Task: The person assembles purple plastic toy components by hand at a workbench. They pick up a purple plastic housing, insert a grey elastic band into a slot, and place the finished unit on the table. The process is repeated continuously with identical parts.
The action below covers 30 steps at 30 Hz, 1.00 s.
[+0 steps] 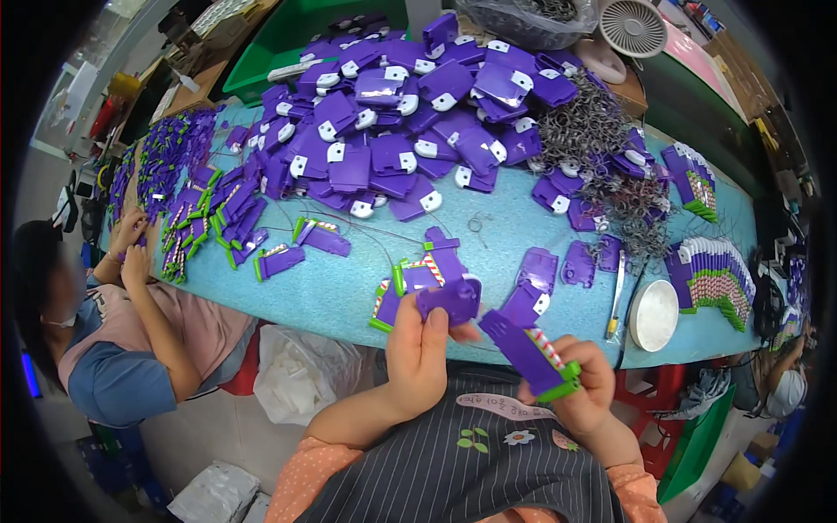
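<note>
My left hand [420, 349] pinches a small purple plastic cover [452, 300] between thumb and fingers, just above the table's near edge. To its right, my right hand [589, 383] grips a longer purple plastic piece [523, 349] with a green end and a red-and-white striped edge. The two parts are held close together, with a narrow gap between them. Beyond my left hand lie several purple-and-green striped pieces [422, 277]. Purple shells [534, 277] rest on the table beyond my right hand, one with a white corner.
A big heap of purple shells with white corners [353, 166] covers the table's far side, beside tangled metal springs [584, 126]. At right are a box cutter [616, 296], a round white lid [654, 315] and stacked assembled pieces [711, 277]. A co-worker [131, 322] sits at left.
</note>
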Available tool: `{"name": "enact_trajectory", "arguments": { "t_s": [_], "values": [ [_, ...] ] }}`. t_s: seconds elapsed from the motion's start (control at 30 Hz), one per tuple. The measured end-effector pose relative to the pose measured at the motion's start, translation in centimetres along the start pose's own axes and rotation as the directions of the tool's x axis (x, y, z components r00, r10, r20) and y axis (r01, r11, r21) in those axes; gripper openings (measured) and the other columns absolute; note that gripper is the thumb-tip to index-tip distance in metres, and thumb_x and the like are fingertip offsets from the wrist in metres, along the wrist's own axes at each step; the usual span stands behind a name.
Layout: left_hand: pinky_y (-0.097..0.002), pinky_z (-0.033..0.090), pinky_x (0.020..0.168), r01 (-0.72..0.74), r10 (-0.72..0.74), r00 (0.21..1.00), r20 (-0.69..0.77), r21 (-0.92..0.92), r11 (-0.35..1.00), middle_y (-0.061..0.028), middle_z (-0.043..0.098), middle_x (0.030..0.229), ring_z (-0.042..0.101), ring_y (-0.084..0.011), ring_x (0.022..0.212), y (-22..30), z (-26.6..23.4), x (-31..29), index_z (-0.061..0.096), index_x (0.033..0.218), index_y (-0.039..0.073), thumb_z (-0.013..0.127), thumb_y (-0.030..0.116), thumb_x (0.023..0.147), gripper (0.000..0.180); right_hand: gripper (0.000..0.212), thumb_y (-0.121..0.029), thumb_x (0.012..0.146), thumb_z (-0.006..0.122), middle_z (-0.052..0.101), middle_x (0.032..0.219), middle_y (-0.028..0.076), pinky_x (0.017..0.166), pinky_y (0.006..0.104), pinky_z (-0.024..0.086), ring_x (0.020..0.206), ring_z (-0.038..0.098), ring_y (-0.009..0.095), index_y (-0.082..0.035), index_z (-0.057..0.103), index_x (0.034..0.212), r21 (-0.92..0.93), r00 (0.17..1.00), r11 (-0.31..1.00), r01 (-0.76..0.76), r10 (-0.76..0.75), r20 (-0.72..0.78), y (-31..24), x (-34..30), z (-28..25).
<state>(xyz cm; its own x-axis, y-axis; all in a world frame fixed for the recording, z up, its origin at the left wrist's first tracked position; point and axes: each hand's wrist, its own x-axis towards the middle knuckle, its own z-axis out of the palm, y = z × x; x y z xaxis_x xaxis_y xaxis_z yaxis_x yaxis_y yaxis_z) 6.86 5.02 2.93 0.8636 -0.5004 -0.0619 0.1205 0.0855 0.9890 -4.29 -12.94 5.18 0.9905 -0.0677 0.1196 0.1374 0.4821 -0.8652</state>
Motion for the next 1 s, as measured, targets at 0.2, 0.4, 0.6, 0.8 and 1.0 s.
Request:
{"name": "enact_trajectory", "arguments": {
  "t_s": [0.2,0.4,0.6,0.8,1.0],
  "values": [
    [-0.0395,0.053,0.081,0.263,-0.228,0.964,0.139,-0.636,0.725,-0.0211,0.054,0.115,0.063,-0.0307,0.093,0.0,2.9,0.8,0.037,0.122,0.004,0.032,0.025,0.099,0.032,0.029,-0.003,0.090,0.046,0.048,0.120,0.016,0.086,0.0368,0.047,0.102,0.057,0.025,0.004,0.040,0.118,0.033,0.977,0.977,-0.209,0.207,0.058,4.1,-1.0,-1.2],
    [-0.0316,0.052,0.073,0.328,-0.300,0.937,0.180,-0.152,0.932,-0.0189,0.058,0.107,0.064,-0.0212,0.086,-0.6,0.5,-1.3,0.036,0.118,-0.001,0.040,0.015,0.096,0.027,0.037,-0.012,0.094,0.048,0.051,0.125,0.017,0.084,0.0346,0.048,0.105,0.056,0.022,0.005,0.044,0.126,-0.029,0.884,0.938,-0.346,0.316,-0.346,1.1,3.0,-3.3],
    [-0.0290,0.052,0.071,0.240,-0.352,0.869,0.347,0.327,0.914,-0.0169,0.062,0.102,0.065,-0.0171,0.082,-1.1,1.0,-1.2,0.045,0.110,-0.006,0.048,0.005,0.092,0.021,0.028,-0.013,0.090,0.056,0.064,0.098,0.011,0.070,0.0243,0.050,0.078,0.062,0.014,0.004,0.060,0.112,-0.100,0.843,0.921,-0.376,0.296,-0.450,1.1,8.4,-1.8],
    [-0.0327,0.050,0.085,0.407,-0.323,0.909,0.264,-0.393,0.825,-0.0148,0.056,0.114,0.061,-0.0208,0.098,-1.8,0.4,-0.7,0.038,0.121,0.001,0.041,0.013,0.097,0.027,0.015,0.000,0.079,0.065,0.062,0.074,0.009,0.050,0.0231,0.042,0.062,0.059,0.011,0.003,0.064,0.093,-0.810,0.963,0.578,-0.105,-0.146,-0.229,-0.8,4.6,1.0],
    [-0.0300,0.046,0.088,0.269,-0.149,0.947,0.284,-0.447,0.853,-0.0122,0.053,0.118,0.054,-0.0159,0.106,-0.6,2.1,-1.8,0.036,0.125,-0.002,0.038,0.012,0.098,0.031,0.018,0.004,0.067,0.070,0.058,0.066,0.009,0.042,0.0287,0.041,0.050,0.055,0.021,0.000,0.061,0.082,-0.950,0.881,0.235,0.204,-0.468,0.074,0.9,4.2,0.9]
  ]
}}
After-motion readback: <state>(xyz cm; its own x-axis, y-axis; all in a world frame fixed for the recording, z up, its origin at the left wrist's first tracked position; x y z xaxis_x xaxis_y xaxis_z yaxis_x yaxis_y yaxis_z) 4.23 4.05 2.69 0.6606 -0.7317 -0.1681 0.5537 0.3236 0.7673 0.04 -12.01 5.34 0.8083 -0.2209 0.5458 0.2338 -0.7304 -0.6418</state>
